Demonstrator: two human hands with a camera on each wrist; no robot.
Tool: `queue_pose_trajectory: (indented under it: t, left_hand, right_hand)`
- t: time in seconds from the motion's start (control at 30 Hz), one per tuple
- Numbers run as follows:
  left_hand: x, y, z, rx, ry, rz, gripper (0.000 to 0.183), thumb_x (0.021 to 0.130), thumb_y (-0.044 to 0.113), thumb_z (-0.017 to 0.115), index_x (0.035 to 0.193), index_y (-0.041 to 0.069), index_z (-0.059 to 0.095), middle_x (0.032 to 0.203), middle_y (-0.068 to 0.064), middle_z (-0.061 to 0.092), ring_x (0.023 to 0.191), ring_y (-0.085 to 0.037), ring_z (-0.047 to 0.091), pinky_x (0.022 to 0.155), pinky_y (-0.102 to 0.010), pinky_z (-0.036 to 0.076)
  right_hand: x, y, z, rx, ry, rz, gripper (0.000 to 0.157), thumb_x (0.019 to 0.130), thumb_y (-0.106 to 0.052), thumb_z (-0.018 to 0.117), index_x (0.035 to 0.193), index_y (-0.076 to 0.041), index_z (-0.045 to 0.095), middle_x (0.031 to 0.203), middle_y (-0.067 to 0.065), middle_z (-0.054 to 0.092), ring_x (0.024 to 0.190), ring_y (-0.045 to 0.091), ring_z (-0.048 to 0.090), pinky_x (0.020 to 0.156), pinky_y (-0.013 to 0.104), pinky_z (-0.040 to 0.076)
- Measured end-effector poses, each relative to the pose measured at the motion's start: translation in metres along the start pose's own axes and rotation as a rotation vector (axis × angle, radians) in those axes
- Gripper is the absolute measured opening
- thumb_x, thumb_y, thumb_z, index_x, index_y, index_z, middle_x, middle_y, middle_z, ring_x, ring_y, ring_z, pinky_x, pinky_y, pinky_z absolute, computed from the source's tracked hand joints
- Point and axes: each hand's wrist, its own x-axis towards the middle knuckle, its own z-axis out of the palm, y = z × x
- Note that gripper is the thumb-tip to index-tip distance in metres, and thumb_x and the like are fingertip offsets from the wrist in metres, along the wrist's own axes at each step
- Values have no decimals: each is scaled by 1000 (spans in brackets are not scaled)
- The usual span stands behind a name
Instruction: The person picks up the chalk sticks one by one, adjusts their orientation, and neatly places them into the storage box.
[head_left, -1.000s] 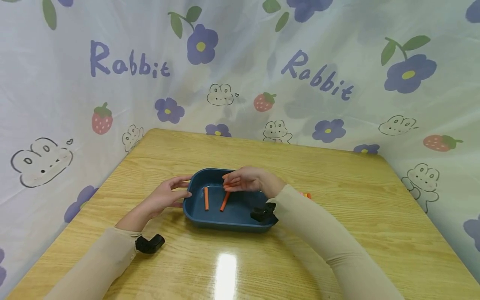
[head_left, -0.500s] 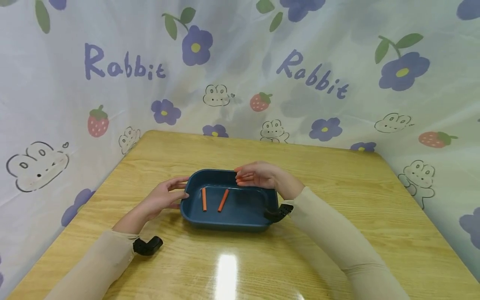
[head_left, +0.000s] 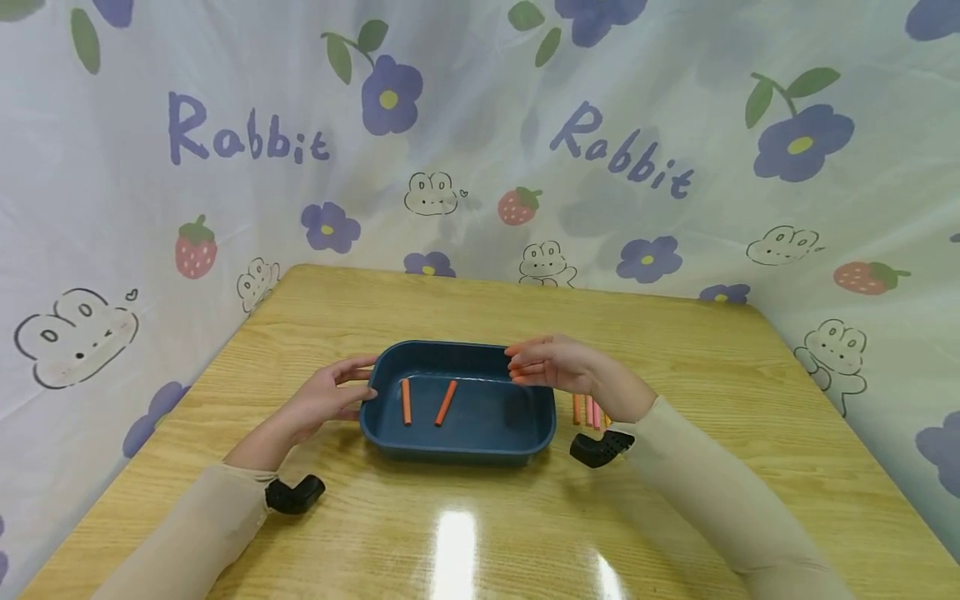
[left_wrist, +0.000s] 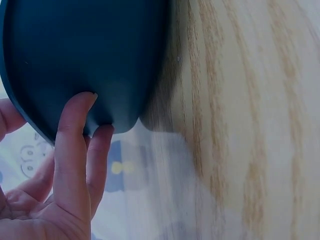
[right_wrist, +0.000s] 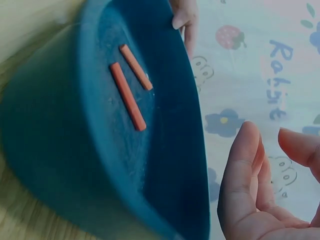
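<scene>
A dark blue rectangular basin (head_left: 461,455) with rounded corners stands on the table. My left hand (head_left: 326,396) grips its left end; in the left wrist view the fingertips (left_wrist: 80,102) press the outer wall while the thumb is at the rim. On the basin's floor lie two short crayon-like sticks, an orange one (head_left: 407,402) and a red-orange one (head_left: 446,403), apart from each other. My right hand (head_left: 558,367) is over the basin's far right corner, thumb and fingers apart with nothing between them, as the right wrist view shows.
Several orange, pink and yellow sticks (head_left: 590,412) lie side by side on the table, right of the basin, partly hidden by my right hand and wrist. A printed cloth (head_left: 480,125) hangs behind the wooden table (head_left: 360,542).
My right hand has moved right, from above the red-orange stick inside the basin to its right end, leaving the stick lying there. The left hand keeps its grip on the basin.
</scene>
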Motion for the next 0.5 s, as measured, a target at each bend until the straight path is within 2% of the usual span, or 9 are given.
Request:
queue_pose_trajectory:
  t: [0.23, 0.5]
  left_hand:
    - [0, 1, 1, 3, 7, -3, 63, 90, 9, 59, 145, 3, 30, 139, -29, 31, 101, -31, 60, 75, -40, 54]
    - [0, -1, 1, 11, 10, 1, 63, 89, 10, 59, 145, 4, 30, 139, -29, 32, 101, -31, 60, 75, -40, 54]
  right_hand:
    - [-16, 8, -15, 27, 7, -40, 31, 93, 3, 46, 123, 12, 45, 88, 10, 64, 80, 17, 63, 79, 28, 53]
    - [-31, 16, -32, 39, 14, -68, 37, 95, 2, 43, 129, 15, 37, 88, 8, 64, 80, 15, 62, 82, 28, 51]
